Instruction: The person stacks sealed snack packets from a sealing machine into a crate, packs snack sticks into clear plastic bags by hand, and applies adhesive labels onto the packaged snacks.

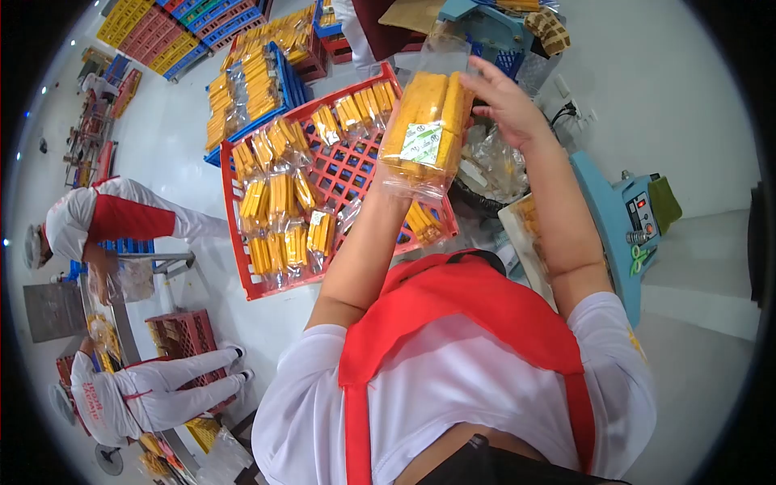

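A clear plastic bag of yellow sticks with a green and white label is held up in front of me. My left hand supports it from behind and at its left side, most of its fingers hidden by the bag. At the bag's upper right edge is my right hand, its fingers apart and the fingertips beside the plastic. Below and to the left of the bag, a red crate holds several similar packs in rows.
Blue crates with more packs stand behind the red one. A blue machine with green scissors is at the right. Two co-workers stand at a table on the left. Stacked coloured crates rise at the upper left.
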### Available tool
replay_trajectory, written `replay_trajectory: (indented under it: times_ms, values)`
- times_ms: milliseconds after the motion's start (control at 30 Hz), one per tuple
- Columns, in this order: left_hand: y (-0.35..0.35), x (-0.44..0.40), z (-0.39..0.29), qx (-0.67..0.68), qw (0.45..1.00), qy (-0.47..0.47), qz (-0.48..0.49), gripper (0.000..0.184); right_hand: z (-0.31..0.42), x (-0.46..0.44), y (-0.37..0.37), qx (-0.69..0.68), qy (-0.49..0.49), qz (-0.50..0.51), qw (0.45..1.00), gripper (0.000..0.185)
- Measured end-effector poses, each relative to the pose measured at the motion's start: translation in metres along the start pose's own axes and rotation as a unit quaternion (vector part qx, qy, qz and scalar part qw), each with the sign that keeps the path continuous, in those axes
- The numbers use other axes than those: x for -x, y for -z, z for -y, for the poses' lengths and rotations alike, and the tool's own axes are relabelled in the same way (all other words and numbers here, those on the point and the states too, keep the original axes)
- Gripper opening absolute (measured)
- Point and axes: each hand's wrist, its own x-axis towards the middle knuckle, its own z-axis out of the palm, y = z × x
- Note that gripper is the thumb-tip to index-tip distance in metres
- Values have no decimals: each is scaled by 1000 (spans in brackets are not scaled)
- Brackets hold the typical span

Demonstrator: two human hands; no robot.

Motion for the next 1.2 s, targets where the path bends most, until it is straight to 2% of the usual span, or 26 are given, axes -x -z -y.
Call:
replay_trajectory:
  times_ms: [33, 100, 167, 200, 233, 267, 300, 367, 400, 433, 467, 500, 533, 600, 667, 700, 733, 800, 833, 933, 967, 1033, 1067, 1133, 1167, 1200]
  values:
    - [2, 3, -2, 27, 997, 40, 55, 59, 3, -1, 0, 9, 28, -11, 1000, 81]
    - [3, 10, -3, 42, 996, 56, 56, 59, 6, -8, 6, -7, 45, -25, 999, 73]
    - [3, 21, 1, 64, 994, 68, 54, 59, 9, -13, 17, -49, 15, 47, 998, 54]
    - [0, 27, 4, 62, 996, 56, -36, 57, 12, -9, 19, -26, 24, 76, 997, 35]
    - [0, 33, 5, 60, 989, 46, -126, 56, 12, -9, 20, -26, 13, 83, 996, 35]
    - [11, 42, 3, 124, 988, 82, -46, 54, 10, -9, 21, 62, 8, 146, 987, 27]
    - [18, 51, 0, 133, 987, 73, -52, 54, 9, -8, 19, 147, 3, 210, 967, 22]
    - [33, 71, -5, 47, 994, 74, -70, 53, 6, -4, -2, 150, 2, 211, 966, 22]
    - [56, 82, -14, 49, 984, 52, -161, 52, 0, -5, -10, 172, -10, 237, 956, 22]
    - [99, 95, -35, 47, 987, 116, -100, 49, -7, -6, -18, 193, -22, 263, 945, 22]
    - [124, 111, -44, -53, 976, 75, -195, 48, -24, -8, -27, 202, -41, 239, 949, 22]
    - [140, 134, -50, -242, 886, 34, -394, 51, -40, -8, -39, 174, -61, 235, 954, 21]
    - [180, 164, -57, -256, 794, -42, -550, 48, -60, -7, -51, 131, -91, 196, 968, 21]
    - [237, 233, -59, -115, 697, -188, -683, 38, -113, -4, -64, 66, -181, 144, 971, 20]
    - [263, 290, -41, -82, 658, -222, -715, 27, -175, 1, -75, -5, -270, 87, 959, 20]
    - [267, 310, -29, -63, 665, -186, -720, 23, -203, 4, -79, -54, -300, 42, 951, 21]
    - [266, 326, -19, -44, 671, -151, -724, 20, -223, 5, -82, -54, -304, 49, 950, 21]
    - [258, 333, 5, -40, 632, -142, -761, 21, -256, 5, -82, -182, -324, -92, 924, 23]
    - [260, 337, 11, -37, 628, -148, -763, 21, -277, 4, -79, -182, -327, -85, 924, 23]
    - [261, 337, 21, -121, 551, -118, -817, 28, -318, 5, -76, -192, -381, -123, 896, 18]
    - [270, 344, 19, -118, 547, -122, -820, 28, -327, 8, -76, -192, -384, -117, 896, 18]
    - [290, 355, 10, -312, 535, -63, -783, 25, -341, 13, -75, -115, -443, -133, 879, 25]
    - [288, 351, -2, -311, 532, -65, -785, 25, -344, 15, -74, -116, -444, -129, 879, 25]
    - [287, 341, -32, -571, 356, 123, -729, 24, -351, 19, -73, -60, -460, -111, 879, 29]
    - [290, 336, -44, -573, 356, 123, -728, 24, -353, 20, -73, -61, -459, -112, 879, 29]
    - [295, 329, -55, -682, 230, 121, -683, 30, -355, 19, -70, -54, -470, -96, 876, 26]
